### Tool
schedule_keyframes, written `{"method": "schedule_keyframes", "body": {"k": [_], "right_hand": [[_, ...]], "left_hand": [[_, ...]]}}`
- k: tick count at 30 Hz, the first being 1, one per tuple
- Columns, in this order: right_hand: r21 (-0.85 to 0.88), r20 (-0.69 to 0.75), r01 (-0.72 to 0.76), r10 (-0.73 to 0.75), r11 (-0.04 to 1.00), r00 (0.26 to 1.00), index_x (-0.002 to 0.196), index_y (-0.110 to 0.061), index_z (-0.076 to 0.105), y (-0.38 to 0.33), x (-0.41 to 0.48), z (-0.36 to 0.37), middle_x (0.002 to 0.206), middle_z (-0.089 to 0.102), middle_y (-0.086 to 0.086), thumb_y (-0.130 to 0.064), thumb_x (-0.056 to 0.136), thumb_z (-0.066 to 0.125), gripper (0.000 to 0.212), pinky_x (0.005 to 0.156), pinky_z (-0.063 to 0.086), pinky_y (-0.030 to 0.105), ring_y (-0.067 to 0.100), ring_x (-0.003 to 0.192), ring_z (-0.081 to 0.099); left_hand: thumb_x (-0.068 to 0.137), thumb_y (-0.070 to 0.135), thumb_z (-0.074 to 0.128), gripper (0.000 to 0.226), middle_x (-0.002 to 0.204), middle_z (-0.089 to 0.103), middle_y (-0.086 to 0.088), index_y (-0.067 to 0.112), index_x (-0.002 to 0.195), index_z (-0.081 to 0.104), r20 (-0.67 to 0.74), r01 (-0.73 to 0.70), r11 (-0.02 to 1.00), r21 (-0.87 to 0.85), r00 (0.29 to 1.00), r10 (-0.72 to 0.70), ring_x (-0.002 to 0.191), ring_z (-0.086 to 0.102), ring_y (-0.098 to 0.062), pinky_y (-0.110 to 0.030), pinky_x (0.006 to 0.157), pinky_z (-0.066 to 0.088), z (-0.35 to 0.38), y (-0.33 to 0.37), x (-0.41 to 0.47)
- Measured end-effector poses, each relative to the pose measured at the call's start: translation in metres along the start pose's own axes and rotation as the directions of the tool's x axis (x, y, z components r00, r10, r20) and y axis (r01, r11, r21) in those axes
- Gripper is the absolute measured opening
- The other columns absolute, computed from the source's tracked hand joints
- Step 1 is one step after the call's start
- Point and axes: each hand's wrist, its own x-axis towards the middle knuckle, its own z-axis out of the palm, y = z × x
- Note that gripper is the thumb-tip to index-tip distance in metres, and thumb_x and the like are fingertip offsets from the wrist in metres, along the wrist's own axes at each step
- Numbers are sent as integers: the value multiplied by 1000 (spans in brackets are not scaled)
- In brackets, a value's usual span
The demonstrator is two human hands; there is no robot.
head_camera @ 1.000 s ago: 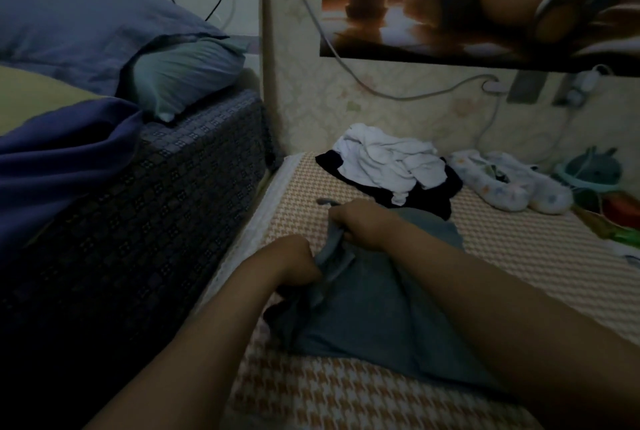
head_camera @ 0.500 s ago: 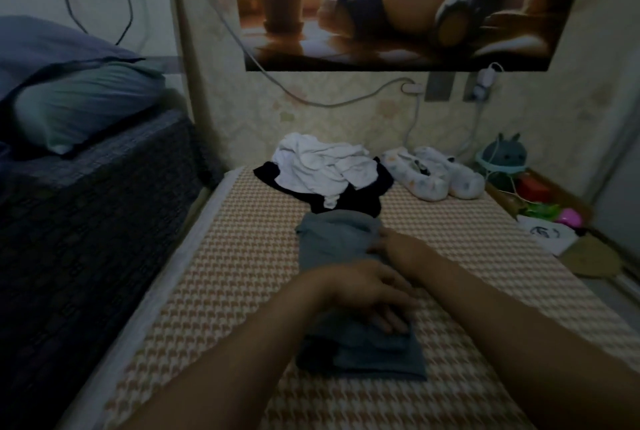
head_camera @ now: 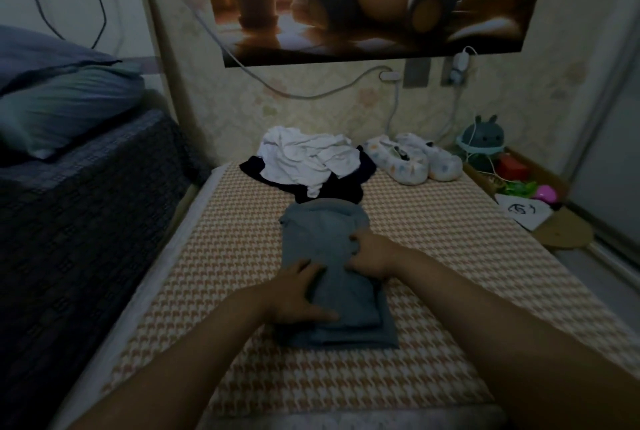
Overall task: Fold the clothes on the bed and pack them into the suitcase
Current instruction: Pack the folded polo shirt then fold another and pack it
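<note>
Item: grey-blue soft cloth garment, folded into a long narrow strip with stacked layers. It lies flat on the orange-and-white houndstooth mattress, lengthwise, near the middle. The near end shows three stepped edges, the upper layers shorter than the bottom one. The far end is rounded and slightly rumpled, with a small fold at its left corner. The surface is mostly smooth, with shallow creases around the hands.

Left hand: rests palm down on the garment's near left part, fingers spread and laid flat on the cloth, the thumb toward the near edge. It presses and grips nothing.

Right hand: sits on the garment's right side, farther along than the left hand, with fingers curled inward over the cloth. Whether they pinch a fold cannot be told.

Beyond the garment's far end, touching it: crumpled black cloth garment, with a rumpled white cloth garment heaped on top.

Right of that heap, by the wall: pair of white patterned soft slippers, side by side.

Left of the garment, off the mattress: a higher dark patterned bed bearing a grey-green pillow.
</note>
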Motion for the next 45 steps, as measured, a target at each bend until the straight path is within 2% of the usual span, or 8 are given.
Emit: {"method": "schedule_keyframes", "body": {"k": [5,10,15,20,24,32,37,45], "right_hand": [[194,-49,-204,218,959,975,116,-10,51,-38,-36,-13,111,53,7,-1,92,50,25,94,48,38,24,99,51],[296,71,-293,285,909,956,114,-17,51,-60,-70,-15,103,54,10,-8,96,48,21,47,50,22,23,79,56],[-72,-63,-266,262,961,963,121,-10,59,-51,-59,-16,122,57,11,-37,89,59,42,87,47,28,24,104,57],[-97,-283,-136,103,986,954,129,-14,52,-41,-21,-22,132,50,11,-24,92,55,39,96,45,33,24,114,53],[-99,-350,-130,88,986,933,127,-8,52,-30,12,-21,127,54,13,-25,97,46,35,92,45,32,24,109,55],[72,-381,17,12,997,924,105,-15,51,-1,62,-12,83,54,1,-13,93,45,14,61,37,29,18,73,51],[280,-451,84,54,956,891,103,-24,63,8,81,-6,103,61,-5,-7,95,42,28,81,48,27,12,88,58],[-342,-523,-6,-185,940,832,115,-15,65,7,82,8,110,55,17,-32,86,34,46,70,39,32,32,92,55]], "left_hand": [[70,40,80,42,107,54,8,26,99,53,28,-115,987,108,993,113,99,52,-14,-27,84,46,-13,1,-24],[75,18,71,20,84,57,6,25,85,55,103,-139,982,131,987,126,81,54,-13,-20,66,43,-17,2,-34],[87,35,67,16,68,62,8,23,77,64,267,-37,992,-123,961,69,60,56,-8,-20,59,47,-14,9,-22],[94,26,56,28,76,64,2,20,67,61,-272,-62,983,-175,962,12,73,61,-15,-22,65,44,-37,-21,19],[93,5,51,21,110,63,-7,5,107,67,-572,-113,990,-84,819,45,101,57,-21,-22,81,39,-47,-55,63],[102,21,43,29,119,58,-2,13,122,61,-539,-141,987,-78,838,77,108,52,-18,-24,92,37,-47,-95,144],[102,29,41,24,100,63,-3,12,102,59,-624,-71,983,-167,780,-49,87,57,-20,-29,70,40,-57,-106,167],[70,-1,56,11,77,55,-12,7,78,59,-805,-60,969,241,545,234,63,52,-26,-35,51,38,-52,-82,168]]}}
